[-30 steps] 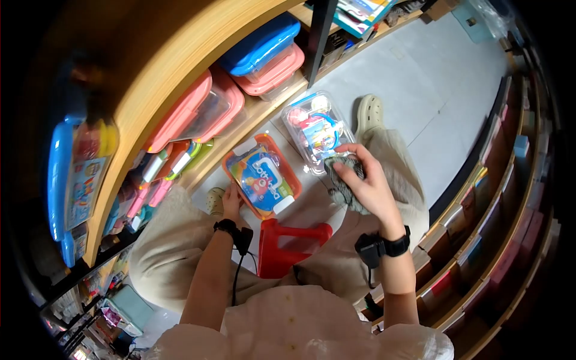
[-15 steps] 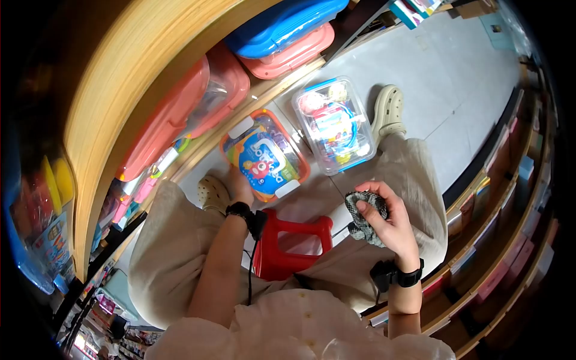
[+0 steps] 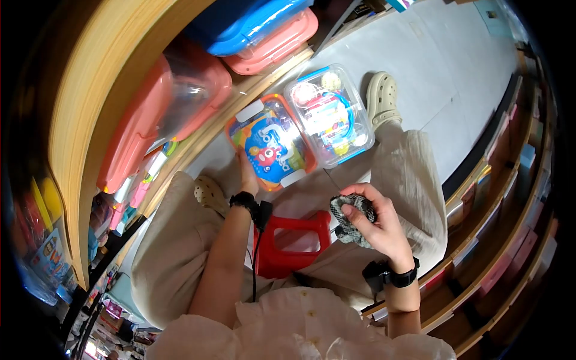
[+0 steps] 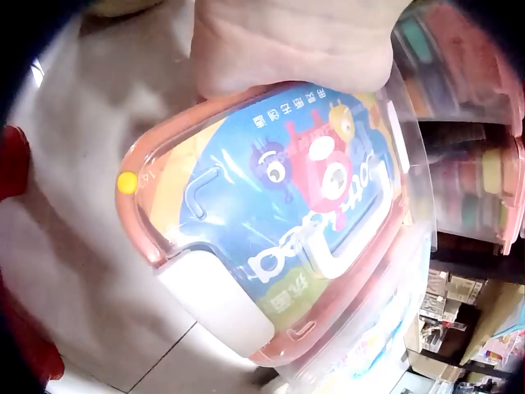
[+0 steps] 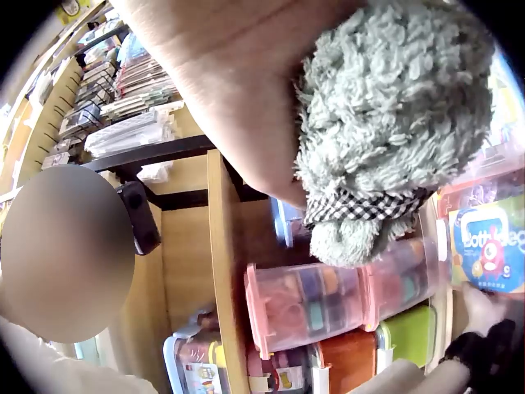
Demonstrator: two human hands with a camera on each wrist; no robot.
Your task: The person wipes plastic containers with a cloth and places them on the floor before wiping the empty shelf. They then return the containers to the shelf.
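My left hand (image 3: 247,175) grips the near left side of a plastic box (image 3: 268,150) with an orange rim, a white handle and a blue cartoon label. In the left wrist view, the palm overlaps the box's edge, and the fingertips are hidden. Right beside it, a clear box (image 3: 359,123) with blue clips and a blue handle holds colourful tubs. Over the right thigh, my right hand (image 3: 389,231) holds a bunched, fluffy grey-green cloth (image 5: 394,98) with a black-and-white checked band, the thumb pressed on top.
Pink-lidded bins (image 3: 135,132) and a blue-lidded bin (image 3: 252,27) fill the wooden shelf on the left. Racks of books (image 3: 498,252) line the right side. Between the legs is a red plastic stool-like thing (image 3: 273,261). Beige clogs (image 3: 384,99) stand on the grey floor.
The right hand has drawn the cloth back from the clear box toward my right thigh. The orange-rimmed box has shifted forward and right with the left hand, up against the clear box.
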